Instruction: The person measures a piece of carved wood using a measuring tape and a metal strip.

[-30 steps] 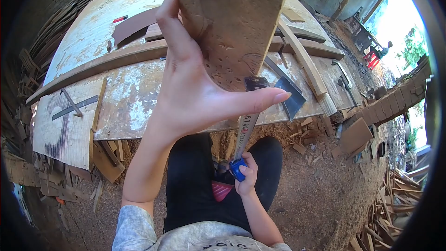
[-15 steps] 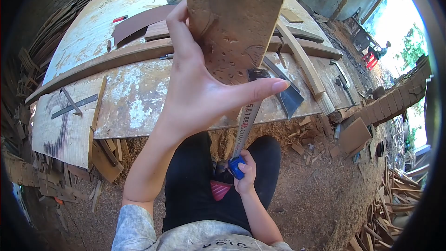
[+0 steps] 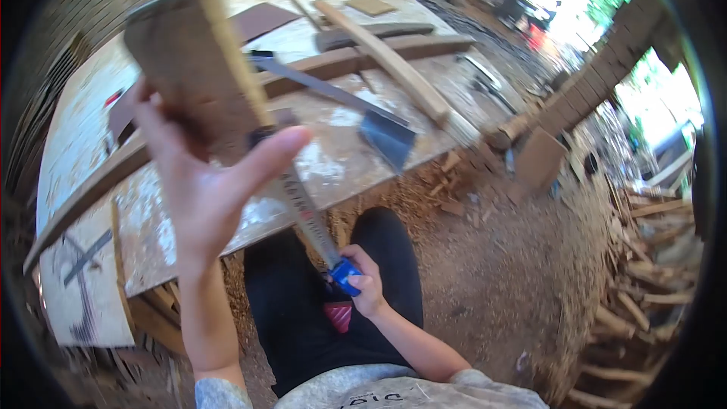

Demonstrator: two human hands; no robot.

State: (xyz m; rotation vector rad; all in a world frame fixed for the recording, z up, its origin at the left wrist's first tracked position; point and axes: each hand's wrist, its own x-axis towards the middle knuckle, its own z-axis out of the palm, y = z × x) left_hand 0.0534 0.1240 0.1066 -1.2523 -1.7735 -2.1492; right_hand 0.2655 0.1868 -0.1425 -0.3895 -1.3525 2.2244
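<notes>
Up close to the camera, one wooden block (image 3: 193,60) is gripped in the left hand (image 3: 201,182), with its long axis upright and leaning a little left. The fingers are behind it and the thumb is stretched out below. One tape measure (image 3: 303,208) slants from the block's lower end down to its blue case, which the right hand (image 3: 369,288) clenches over the lap. Its numerals are too blurred to read. Behind lies the workbench (image 3: 333,163).

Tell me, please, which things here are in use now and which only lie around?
In use:
wooden block, held in the left hand
tape measure, held in the right hand

Lying about:
metal blade
long wooden stick
Both lie on the workbench.
</notes>
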